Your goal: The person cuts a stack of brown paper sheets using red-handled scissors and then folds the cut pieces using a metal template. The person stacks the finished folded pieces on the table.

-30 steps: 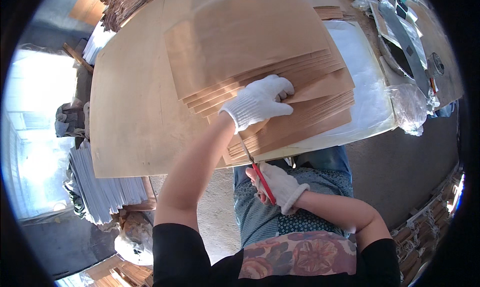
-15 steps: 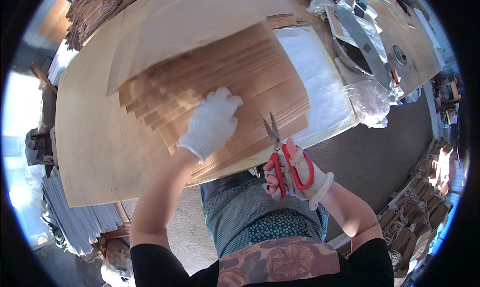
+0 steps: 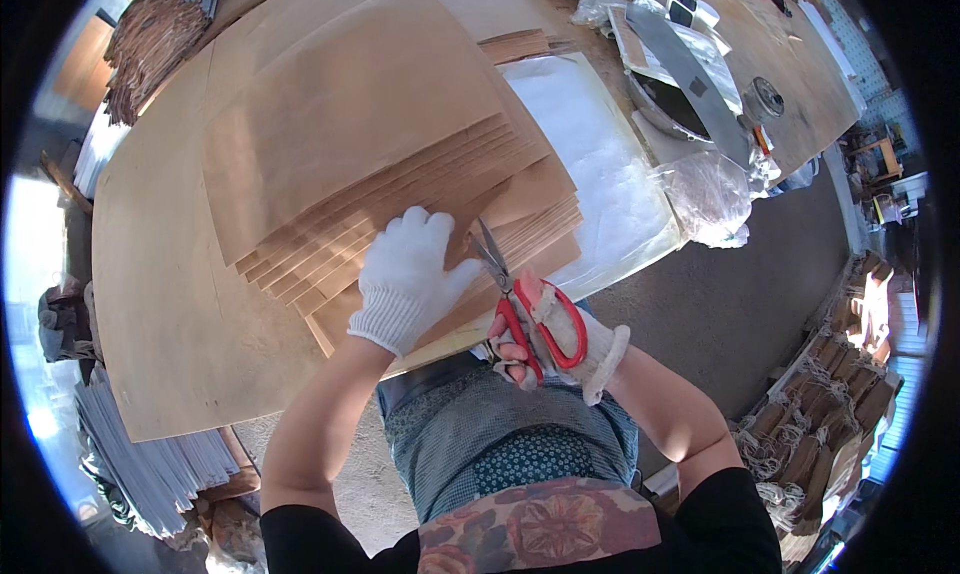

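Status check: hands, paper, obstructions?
Left gloved hand open over staggered brown paper sheets. Right gloved hand holding red-handled scissors, tips over the sheets. Crumpled clear plastic off right, not in the way.

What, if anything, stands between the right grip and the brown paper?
Only the scissors held in the right grip, their blades pointing toward the paper. Nothing else visible blocks that way; the left grip is close by, left of the blades.
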The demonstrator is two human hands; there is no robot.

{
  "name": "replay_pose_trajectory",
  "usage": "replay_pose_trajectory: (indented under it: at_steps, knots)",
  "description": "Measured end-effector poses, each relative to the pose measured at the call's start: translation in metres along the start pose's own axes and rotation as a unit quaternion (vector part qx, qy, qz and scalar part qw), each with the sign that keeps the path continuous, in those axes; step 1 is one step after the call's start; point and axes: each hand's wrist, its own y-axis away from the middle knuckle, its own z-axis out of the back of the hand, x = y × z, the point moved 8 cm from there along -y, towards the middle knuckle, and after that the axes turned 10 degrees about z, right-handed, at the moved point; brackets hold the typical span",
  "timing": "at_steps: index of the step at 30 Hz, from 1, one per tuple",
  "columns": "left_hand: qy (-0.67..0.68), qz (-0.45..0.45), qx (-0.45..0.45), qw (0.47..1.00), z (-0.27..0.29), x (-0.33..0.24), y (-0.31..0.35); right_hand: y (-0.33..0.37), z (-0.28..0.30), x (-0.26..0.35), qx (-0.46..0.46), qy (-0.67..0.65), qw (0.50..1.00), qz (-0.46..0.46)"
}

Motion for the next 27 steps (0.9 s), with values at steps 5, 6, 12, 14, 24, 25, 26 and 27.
replay_pose_trajectory:
  at_steps: [5,6,12,14,24,25,26,27]
  knots:
    - [0.001,-0.010,-0.030,1.000,-0.006,0.003,0.002,0.030,0.020,-0.006,-0.052,0.155,0.986,-0.017]
    - [0.009,-0.019,-0.037,0.999,-0.005,0.004,0.004,0.035,0.031,0.001,-0.071,0.164,0.984,-0.014]
    - [0.040,-0.059,-0.005,0.997,-0.009,0.007,0.000,0.024,0.089,0.053,-0.189,0.215,0.957,0.055]
    - [0.089,-0.071,0.036,0.993,-0.009,0.009,-0.003,0.027,0.088,0.046,-0.190,0.199,0.959,0.065]
    - [0.172,-0.038,0.268,0.947,-0.002,0.028,-0.033,-0.013,-0.071,-0.104,0.112,0.216,0.963,-0.120]
    - [0.178,-0.030,0.269,0.946,-0.002,0.031,-0.032,-0.026,-0.065,-0.121,0.121,0.275,0.950,-0.082]
    - [0.188,-0.024,0.269,0.944,-0.005,0.032,-0.032,-0.035,-0.071,-0.123,0.125,0.336,0.932,-0.048]
    - [0.198,-0.020,0.269,0.942,-0.006,0.035,-0.032,-0.040,-0.070,-0.120,0.105,0.419,0.902,-0.028]
